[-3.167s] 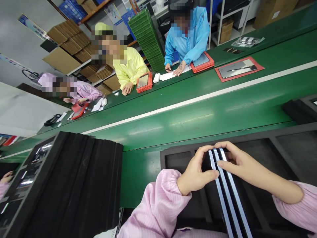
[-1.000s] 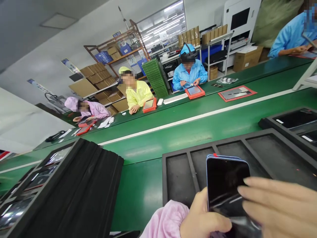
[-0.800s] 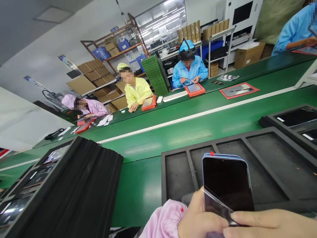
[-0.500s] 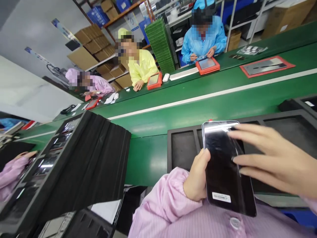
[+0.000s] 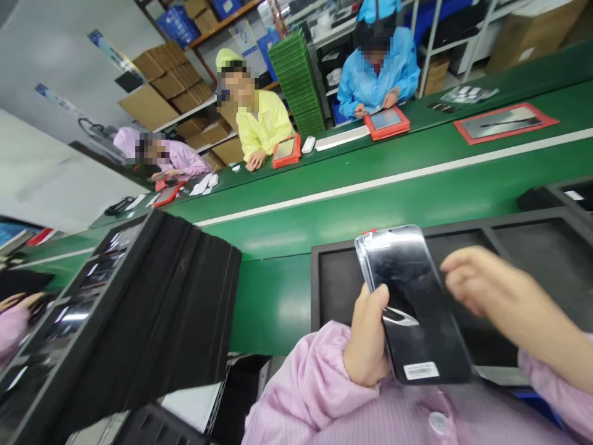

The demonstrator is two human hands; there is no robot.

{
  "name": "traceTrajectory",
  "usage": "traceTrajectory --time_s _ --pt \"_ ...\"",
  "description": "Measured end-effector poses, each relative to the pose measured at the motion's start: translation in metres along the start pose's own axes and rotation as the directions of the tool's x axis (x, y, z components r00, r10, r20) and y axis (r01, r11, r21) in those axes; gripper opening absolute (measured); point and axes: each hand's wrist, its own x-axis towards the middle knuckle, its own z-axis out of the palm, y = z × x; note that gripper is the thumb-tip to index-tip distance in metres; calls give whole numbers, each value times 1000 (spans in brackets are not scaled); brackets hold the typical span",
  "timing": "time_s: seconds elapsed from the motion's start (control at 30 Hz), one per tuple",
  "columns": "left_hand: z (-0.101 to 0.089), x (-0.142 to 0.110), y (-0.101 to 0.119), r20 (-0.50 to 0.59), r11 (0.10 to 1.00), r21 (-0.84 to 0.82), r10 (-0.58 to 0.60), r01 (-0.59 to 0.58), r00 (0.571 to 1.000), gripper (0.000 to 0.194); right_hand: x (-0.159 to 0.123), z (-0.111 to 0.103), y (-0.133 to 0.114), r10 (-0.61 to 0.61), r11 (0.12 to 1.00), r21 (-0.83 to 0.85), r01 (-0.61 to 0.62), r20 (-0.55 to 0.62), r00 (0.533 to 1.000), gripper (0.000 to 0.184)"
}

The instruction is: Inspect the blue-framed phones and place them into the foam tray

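My left hand (image 5: 368,337) grips the left edge of a black phone (image 5: 412,303) with a glossy screen and a white label near its lower end. It holds the phone tilted above a dark foam tray (image 5: 333,290) with several compartments. A clear film flap lifts off the screen beside my left thumb. My right hand (image 5: 491,293) hovers just right of the phone, blurred by motion, with curled fingers that do not touch the phone. Pink sleeves cover both arms.
A stack of black foam trays (image 5: 152,315) stands at the left, on a green conveyor belt (image 5: 370,204). Across the belt, three people sit working at red trays (image 5: 386,120). Another dark tray (image 5: 556,194) lies at the right edge. A person's hand shows at far left.
My right hand has lifted off the screen and drawn back to the right. The phone has tilted left in my left hand, and a film flap now stands up near my thumb.
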Motion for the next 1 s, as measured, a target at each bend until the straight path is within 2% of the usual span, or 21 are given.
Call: traceTrajectory --time_s 0.07,0.1,0.13,0.17,0.2,0.23,0.27,0.3,0.37,0.4,0.47,0.53,0.6,0.67,0.7,0.77,0.83,0.9,1.0 --pt "-1 0 0 5 999 30 23 -23 1000 50 -8 1 -1 157 983 49 -175 253 955 35" --pt "-2 -1 1 1 998 58 30 -30 1000 51 -11 -1 -2 176 973 86 -213 317 932 35" --pt "-2 -1 2 -14 996 82 29 -28 999 51 -13 -5 -1 186 963 127 -237 318 930 34" --pt "-2 -2 5 -40 995 99 22 -18 999 50 -15 -12 1 197 957 156 -244 266 944 35" --pt "-2 -3 8 -64 994 107 2 4 998 49 -17 -22 4 213 957 161 -239 164 963 37" --pt "-2 -4 10 -74 994 104 -33 41 997 50 -19 -35 9 231 963 140 -232 24 973 39" --pt "-2 -5 13 -73 992 92 -78 85 994 50 -21 -50 16 247 967 96 -235 -138 959 42" --pt "-2 -5 15 -61 989 81 -119 124 991 49 -23 -66 25 252 967 34 -254 -307 918 45" --pt "-1 -5 17 -24 983 84 -163 164 986 46 -27 -97 47 218 944 -102 -314 -522 825 48" --pt "0 -5 17 -4 981 97 -171 170 985 44 -29 -109 60 173 920 -202 -335 -559 811 47" --pt "4 -5 16 31 976 136 -173 167 984 41 -30 -126 84 66 839 -442 -319 -498 865 47" --pt "11 -6 14 58 968 193 -176 162 983 40 -30 -130 101 -4 775 -563 -285 -456 890 51" --pt "18 -7 13 74 947 279 -187 160 980 42 -28 -123 103 -94 713 -653 -255 -449 888 53" --pt "24 -9 12 78 913 374 -203 160 976 42 -24 -110 89 -251 687 -715 -132 -404 880 48" --pt "27 -11 12 81 896 413 -214 163 973 42 -21 -102 76 -337 702 -712 -21 -358 871 42" --pt "31 -13 12 88 870 464 -231 165 969 42 -12 -85 45 -459 775 -583 244 -254 852 26" --pt "32 -15 11 104 852 499 -240 158 965 46 -1 -70 13 -563 765 -460 451 -138 815 20" --pt "32 -17 11 125 837 529 -238 139 963 50 11 -59 -11 -637 724 -419 548 -101 764 18" --pt "26 -18 12 134 839 532 -210 108 969 51 19 -47 -28 -738 624 -456 635 -78 670 19"
